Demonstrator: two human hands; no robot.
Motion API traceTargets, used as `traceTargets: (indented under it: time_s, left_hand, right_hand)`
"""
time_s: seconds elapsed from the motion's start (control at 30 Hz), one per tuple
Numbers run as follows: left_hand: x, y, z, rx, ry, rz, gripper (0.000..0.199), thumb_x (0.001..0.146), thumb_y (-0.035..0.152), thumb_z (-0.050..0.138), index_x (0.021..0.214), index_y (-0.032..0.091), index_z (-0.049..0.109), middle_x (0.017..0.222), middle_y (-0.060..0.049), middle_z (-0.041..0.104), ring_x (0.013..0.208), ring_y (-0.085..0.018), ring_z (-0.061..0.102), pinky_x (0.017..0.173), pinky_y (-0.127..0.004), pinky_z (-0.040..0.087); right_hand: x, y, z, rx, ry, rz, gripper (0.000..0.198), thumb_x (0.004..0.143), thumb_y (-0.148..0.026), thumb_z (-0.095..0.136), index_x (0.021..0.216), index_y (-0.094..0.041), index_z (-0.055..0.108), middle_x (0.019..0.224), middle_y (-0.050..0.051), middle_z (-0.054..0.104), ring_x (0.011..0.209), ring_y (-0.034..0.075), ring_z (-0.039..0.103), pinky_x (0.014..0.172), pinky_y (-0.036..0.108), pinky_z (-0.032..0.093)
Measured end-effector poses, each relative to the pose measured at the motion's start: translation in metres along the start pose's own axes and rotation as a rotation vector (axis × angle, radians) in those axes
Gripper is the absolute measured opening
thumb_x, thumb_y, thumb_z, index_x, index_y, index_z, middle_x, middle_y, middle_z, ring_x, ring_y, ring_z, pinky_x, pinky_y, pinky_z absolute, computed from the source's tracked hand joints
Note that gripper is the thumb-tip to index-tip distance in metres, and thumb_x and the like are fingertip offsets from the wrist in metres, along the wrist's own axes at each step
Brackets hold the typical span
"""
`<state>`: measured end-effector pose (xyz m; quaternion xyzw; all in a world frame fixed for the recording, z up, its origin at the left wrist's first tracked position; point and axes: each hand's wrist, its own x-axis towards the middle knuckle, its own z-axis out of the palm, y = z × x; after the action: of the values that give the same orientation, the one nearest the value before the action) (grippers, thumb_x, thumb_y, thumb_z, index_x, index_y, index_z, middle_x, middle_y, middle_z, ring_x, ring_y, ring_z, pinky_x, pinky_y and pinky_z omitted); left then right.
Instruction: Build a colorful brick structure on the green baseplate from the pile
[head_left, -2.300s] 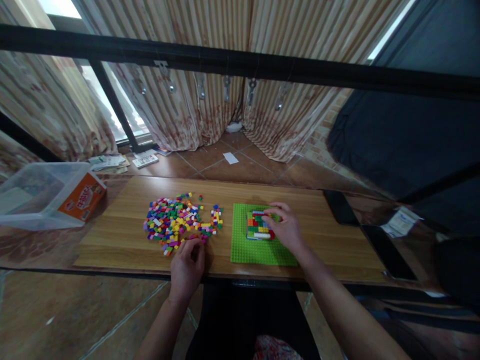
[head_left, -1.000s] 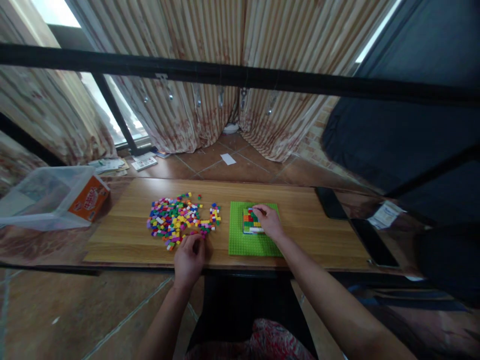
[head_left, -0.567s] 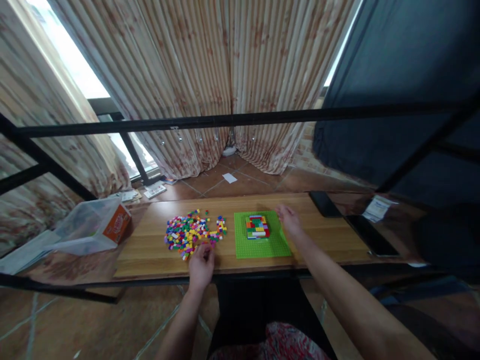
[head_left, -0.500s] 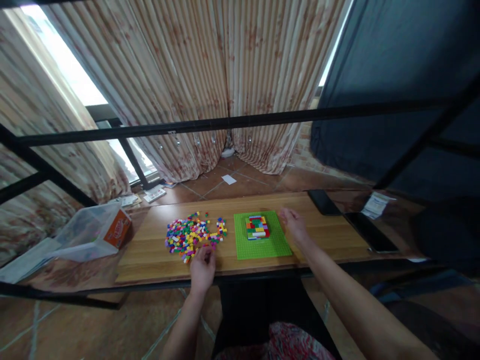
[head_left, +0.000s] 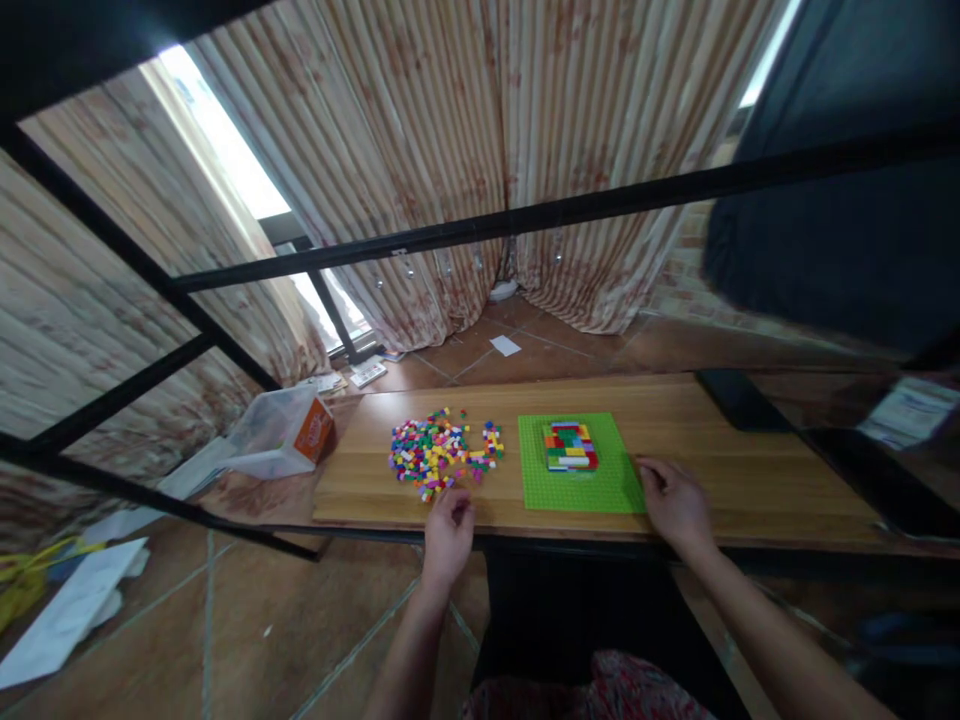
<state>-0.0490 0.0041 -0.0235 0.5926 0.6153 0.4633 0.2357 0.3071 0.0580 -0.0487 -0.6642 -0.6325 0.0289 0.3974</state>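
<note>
Right hand (head_left: 679, 505) has moved from above the brick block (head_left: 571, 446) to beside the right edge of the green plate (head_left: 532, 490); fingers curled, cannot tell if anything is held. Left hand (head_left: 448, 535) loosely curled at the near edge of the loose bricks (head_left: 427, 455); contents unclear. Block sits on the plate. Judged light, stiff, liable to split at joints; grip low, opposite sides.

The person's left hand (head_left: 448, 535) is holding its fingers curled at five o'clock of a loose heap of small multicoloured plastic bricks (head_left: 433, 450); the right hand (head_left: 679, 508) is lingering at four o'clock of a lime-green studded plastic baseplate (head_left: 541, 490), which is bearing a low multicoloured brick block (head_left: 574, 447). A clear, orange-labelled plastic bin (head_left: 262, 432) is standing at nine o'clock of the heap.
</note>
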Motion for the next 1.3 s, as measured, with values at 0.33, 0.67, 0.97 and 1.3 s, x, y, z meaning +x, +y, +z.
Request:
traceTargets:
  time_s: [0.33, 0.67, 0.97, 1.3]
  left_hand:
    - [0.001, -0.006, -0.047, 0.184, 0.285, -0.168, 0.019, 0.079, 0.023, 0.056, 0.094, 0.016, 0.064, 0.087, -0.007, 0.067, 0.074, -0.017, 0.063, 0.071, -0.030, 0.051]
    - [0.053, 0.011, -0.030, 0.534, 0.152, -0.027, 0.018, 0.081, 0.026, 0.060, 0.097, 0.020, 0.066, 0.099, -0.010, 0.063, 0.089, -0.023, 0.061, 0.077, -0.033, 0.048]
    - [0.071, 0.006, -0.021, 0.386, 0.157, -0.112, 0.010, 0.078, 0.020, 0.057, 0.082, 0.019, 0.066, 0.086, -0.006, 0.065, 0.077, -0.018, 0.060, 0.072, -0.030, 0.046]
    - [0.036, 0.055, -0.016, -0.509, 0.069, -0.392, 0.035, 0.071, 0.042, 0.071, 0.093, 0.015, 0.065, 0.076, -0.001, 0.066, 0.066, -0.010, 0.060, 0.060, -0.020, 0.046]
  right_hand:
    - [-0.006, 0.003, 0.003, -0.191, 0.028, -0.117, 0.031, 0.087, -0.033, 0.043, 0.094, -0.017, 0.069, 0.090, 0.011, 0.069, 0.084, 0.026, 0.060, 0.080, 0.037, 0.047]
    - [-0.006, 0.000, 0.002, -0.195, 0.049, -0.106, 0.031, 0.086, -0.033, 0.043, 0.089, -0.018, 0.070, 0.086, 0.011, 0.069, 0.081, 0.027, 0.061, 0.080, 0.039, 0.046]
    - [-0.006, -0.002, 0.003, -0.176, 0.038, -0.078, 0.033, 0.088, -0.035, 0.042, 0.091, -0.018, 0.070, 0.092, 0.011, 0.070, 0.087, 0.026, 0.061, 0.084, 0.039, 0.047]
    - [-0.003, -0.085, -0.025, 0.298, -0.013, 0.216, 0.036, 0.083, -0.051, 0.053, 0.092, -0.020, 0.070, 0.091, 0.010, 0.071, 0.077, 0.023, 0.062, 0.074, 0.037, 0.049]
